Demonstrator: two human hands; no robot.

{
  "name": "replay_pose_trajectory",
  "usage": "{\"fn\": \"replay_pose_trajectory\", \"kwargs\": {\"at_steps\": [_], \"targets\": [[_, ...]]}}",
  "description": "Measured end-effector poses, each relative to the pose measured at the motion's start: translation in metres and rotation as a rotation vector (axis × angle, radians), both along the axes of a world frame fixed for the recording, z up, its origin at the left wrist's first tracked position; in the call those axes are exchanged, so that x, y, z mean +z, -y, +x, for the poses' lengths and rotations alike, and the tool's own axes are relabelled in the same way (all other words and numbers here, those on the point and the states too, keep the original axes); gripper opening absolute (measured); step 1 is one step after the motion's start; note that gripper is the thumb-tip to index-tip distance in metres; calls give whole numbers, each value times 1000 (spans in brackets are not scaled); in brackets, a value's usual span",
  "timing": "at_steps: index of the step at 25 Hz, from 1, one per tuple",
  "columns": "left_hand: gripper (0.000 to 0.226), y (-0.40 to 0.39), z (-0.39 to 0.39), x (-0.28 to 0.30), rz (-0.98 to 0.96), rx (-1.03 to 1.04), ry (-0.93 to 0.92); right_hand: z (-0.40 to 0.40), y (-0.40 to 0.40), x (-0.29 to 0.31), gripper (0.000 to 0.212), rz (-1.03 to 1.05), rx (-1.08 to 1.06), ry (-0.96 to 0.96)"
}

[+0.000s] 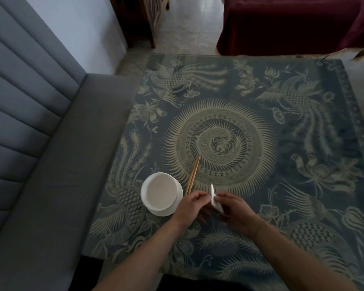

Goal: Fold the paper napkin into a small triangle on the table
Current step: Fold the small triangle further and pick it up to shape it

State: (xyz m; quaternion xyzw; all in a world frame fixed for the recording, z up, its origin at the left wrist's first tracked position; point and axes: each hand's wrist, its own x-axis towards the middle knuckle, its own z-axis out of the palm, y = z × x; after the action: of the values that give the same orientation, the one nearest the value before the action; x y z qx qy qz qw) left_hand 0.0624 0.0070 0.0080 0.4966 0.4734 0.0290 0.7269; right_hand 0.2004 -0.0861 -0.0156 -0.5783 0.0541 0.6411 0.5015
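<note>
Both hands, left (191, 203) and right (234, 208), pinch the napkin (215, 200) between them above the table's (303, 143) near edge; bowl (161, 193) just left.

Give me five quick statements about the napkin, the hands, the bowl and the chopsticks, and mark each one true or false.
1. Both hands hold the napkin. True: the left hand and right hand pinch it between them.
2. The napkin lies flat on the table. False: it is held up in the hands.
3. The chopsticks rest inside the bowl. False: they lie on the table beside it, to its right.
4. The bowl sits left of the hands. True.
5. The bowl is black. False: it is white.
</note>
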Motion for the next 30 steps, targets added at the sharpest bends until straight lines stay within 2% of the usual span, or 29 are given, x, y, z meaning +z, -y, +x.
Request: {"fn": "replay_pose_trajectory", "kwargs": {"at_steps": [3,8,11,12,16,19,22,26,28,30], "targets": [[17,2,-8,-5,116,-40,56,-9,-5,-2,25,-13,-32,-64],[16,2,-15,-16,468,-109,-19,-19,-12,-3,16,-28,100,206],[21,4,-15,-22,650,-139,-99,-19,-14,-3,28,-37,60,93],[25,5,-15,-23,711,-174,-145,-17,-14,-3,28,-32,83,113],[32,15,-24,-27,1062,-431,-248,-11,-21,-7,11,-78,362,580],[40,24,-36,-31,1288,-633,-280,-10,-28,-10,20,-116,514,788],[43,28,-43,-36,1344,-714,-323,-16,-32,-12,22,-73,660,977],[47,26,-46,-39,1338,-758,-362,-22,-32,-12,13,-54,739,1277],[49,24,-45,-41,1327,-773,-372,-20,-30,-13,10,-68,726,1342],[49,23,-44,-42,1322,-800,-373,-17,-28,-14,11,-100,690,1326]]}}
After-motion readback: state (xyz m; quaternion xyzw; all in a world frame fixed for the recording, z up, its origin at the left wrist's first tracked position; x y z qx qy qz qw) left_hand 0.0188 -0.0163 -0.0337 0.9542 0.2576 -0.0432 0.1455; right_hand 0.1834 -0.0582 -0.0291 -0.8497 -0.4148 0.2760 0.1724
